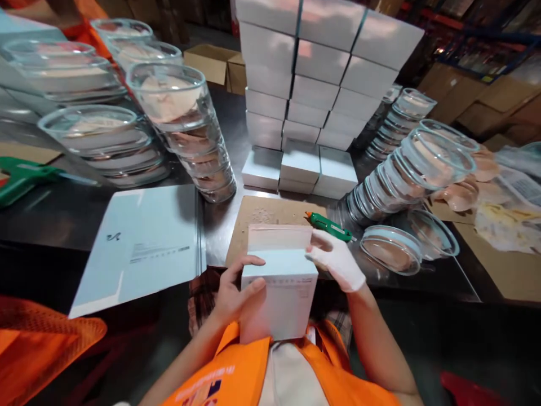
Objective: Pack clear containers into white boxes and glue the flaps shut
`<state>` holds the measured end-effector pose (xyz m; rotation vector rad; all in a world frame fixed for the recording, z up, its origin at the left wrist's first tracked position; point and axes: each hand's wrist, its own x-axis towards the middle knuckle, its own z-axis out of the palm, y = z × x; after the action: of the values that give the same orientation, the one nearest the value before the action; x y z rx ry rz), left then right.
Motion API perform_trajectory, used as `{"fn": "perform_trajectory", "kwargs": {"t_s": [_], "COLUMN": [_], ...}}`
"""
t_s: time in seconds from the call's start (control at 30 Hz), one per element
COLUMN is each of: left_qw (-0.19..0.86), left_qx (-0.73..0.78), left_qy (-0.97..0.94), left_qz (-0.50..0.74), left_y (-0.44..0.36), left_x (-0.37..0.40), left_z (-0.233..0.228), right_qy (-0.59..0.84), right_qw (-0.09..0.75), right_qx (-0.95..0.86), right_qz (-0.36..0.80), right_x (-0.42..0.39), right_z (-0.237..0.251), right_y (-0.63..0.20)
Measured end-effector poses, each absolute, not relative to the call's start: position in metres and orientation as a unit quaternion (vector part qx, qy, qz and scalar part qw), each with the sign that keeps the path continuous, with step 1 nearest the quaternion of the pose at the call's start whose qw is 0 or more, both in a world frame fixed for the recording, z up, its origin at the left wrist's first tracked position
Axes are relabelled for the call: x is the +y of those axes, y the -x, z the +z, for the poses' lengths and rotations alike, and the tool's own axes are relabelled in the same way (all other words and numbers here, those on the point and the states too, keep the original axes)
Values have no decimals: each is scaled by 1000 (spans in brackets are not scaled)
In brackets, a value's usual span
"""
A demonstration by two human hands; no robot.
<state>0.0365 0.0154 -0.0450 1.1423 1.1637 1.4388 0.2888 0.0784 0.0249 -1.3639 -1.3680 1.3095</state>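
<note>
A white box (281,307) is held upright against my chest, its end flap (279,238) raised on the far side. My left hand (239,287) is bare and grips the box's left side, with the thumb on the near face and a finger along the top edge. My right hand (336,259) wears a white glove. Its fingertips pinch the right end of the raised flap. Just beyond lies a green glue gun or cutter-like tool (332,226) with an orange tip, on a cardboard sheet (243,234).
Flat white cartons (147,242) overhang the table edge at left. Stacked clear round dishes (181,129) stand left, and more dishes (406,163) lean right. A tall stack of white boxes (316,79) rises ahead. A green glue gun (25,177) lies far left, near another person's orange garment (42,338).
</note>
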Motion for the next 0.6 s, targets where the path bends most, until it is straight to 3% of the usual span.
{"fn": "perform_trajectory", "kwargs": {"t_s": [0.07, 0.13, 0.3, 0.47, 0.6], "left_qw": [475, 487, 507, 414, 371], "left_qx": [463, 446, 350, 372, 378], "left_qy": [-452, -416, -374, -501, -551], "left_qz": [597, 626, 693, 663, 645], "left_y": [-41, -44, -43, -31, -27], "left_x": [17, 20, 29, 32, 30], "left_z": [-46, -46, -47, -40, -32], "right_qy": [485, 472, 329, 276, 253], "right_qw": [379, 389, 336, 295, 290], "right_qx": [-514, -516, -700, -837, -845], "right_qz": [597, 600, 538, 369, 372], "right_x": [82, 86, 83, 74, 72], "right_z": [25, 22, 22, 28, 23], "right_y": [-273, -271, -292, -288, -281]}}
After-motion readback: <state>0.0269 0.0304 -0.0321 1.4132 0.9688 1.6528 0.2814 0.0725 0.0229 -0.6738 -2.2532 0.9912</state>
